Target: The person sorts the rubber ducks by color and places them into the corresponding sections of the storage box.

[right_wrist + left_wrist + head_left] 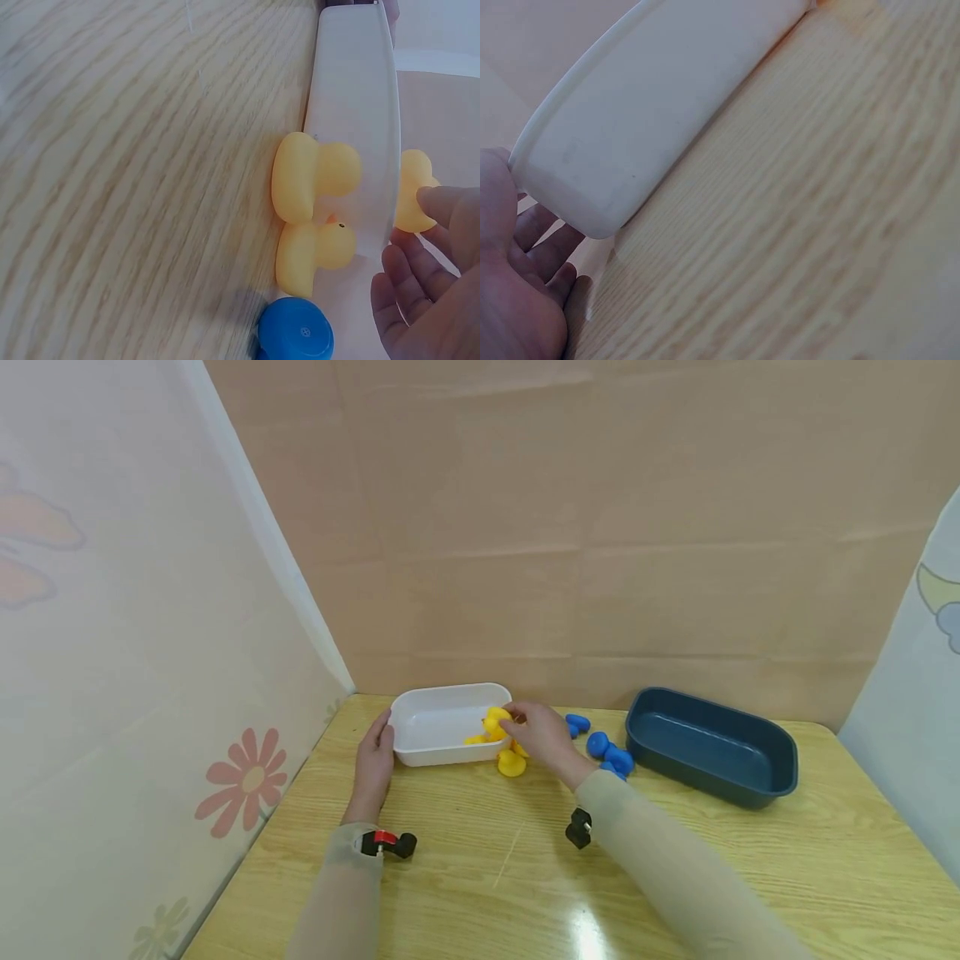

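My right hand [545,734] pinches a yellow rubber duck [415,191] between thumb and fingers, just above the right end of the white bin [450,758]. Other yellow ducks lie inside at that end, partly hidden. My left hand [374,766] holds the bin's left end; in the left wrist view its fingers [551,251] lie against the outer end wall. On the table by the bin's right front corner sit two more yellow ducks, one being the near duck [512,764]; the right wrist view shows the second duck [315,259] beside it.
Several blue ducks [618,760] lie on the wooden table [480,860] right of my right hand. A dark blue bin [708,772] stands farther right, angled. Brown paper [600,527] covers the wall behind; a flowered white sheet [150,652] hangs at left.
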The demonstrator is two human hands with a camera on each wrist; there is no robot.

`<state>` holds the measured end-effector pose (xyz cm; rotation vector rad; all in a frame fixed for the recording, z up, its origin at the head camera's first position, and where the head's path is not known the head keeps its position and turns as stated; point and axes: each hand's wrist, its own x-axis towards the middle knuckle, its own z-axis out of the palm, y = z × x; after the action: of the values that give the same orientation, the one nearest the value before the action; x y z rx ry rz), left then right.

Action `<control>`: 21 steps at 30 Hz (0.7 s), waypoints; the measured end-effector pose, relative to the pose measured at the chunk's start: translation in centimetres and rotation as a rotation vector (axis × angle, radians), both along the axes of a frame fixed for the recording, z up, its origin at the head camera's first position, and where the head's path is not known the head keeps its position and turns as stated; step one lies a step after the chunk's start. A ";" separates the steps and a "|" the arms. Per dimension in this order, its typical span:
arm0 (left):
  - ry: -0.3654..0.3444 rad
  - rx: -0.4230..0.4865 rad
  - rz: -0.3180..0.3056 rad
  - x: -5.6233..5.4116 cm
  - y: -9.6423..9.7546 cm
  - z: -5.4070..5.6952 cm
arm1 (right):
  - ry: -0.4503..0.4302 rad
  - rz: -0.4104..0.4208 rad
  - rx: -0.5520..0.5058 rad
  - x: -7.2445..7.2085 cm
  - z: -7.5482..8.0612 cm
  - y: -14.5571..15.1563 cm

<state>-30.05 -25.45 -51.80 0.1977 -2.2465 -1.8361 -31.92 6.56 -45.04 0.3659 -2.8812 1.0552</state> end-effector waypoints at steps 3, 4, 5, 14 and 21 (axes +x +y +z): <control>0.004 -0.003 0.001 0.1 0.0 -0.1 | 0.021 0.003 0.000 0.1 0.1 0.1; 0.004 -0.004 0.000 0.1 0.0 -0.1 | 0.031 0.004 -0.005 0.2 0.1 0.1; 0.004 -0.004 -0.002 0.1 0.0 -0.1 | 0.039 0.004 -0.010 0.2 0.2 0.2; 0.005 -0.006 -0.024 0.2 -0.2 -0.1 | 0.035 -0.018 -0.041 0.5 0.6 1.3; 0.002 -0.017 -0.027 0.1 -0.2 0.2 | 0.029 -0.018 -0.045 1.3 1.1 3.0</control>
<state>-29.96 -25.65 -51.64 0.1636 -2.2732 -1.8291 -30.60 9.55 -43.93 0.3491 -2.8244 1.1006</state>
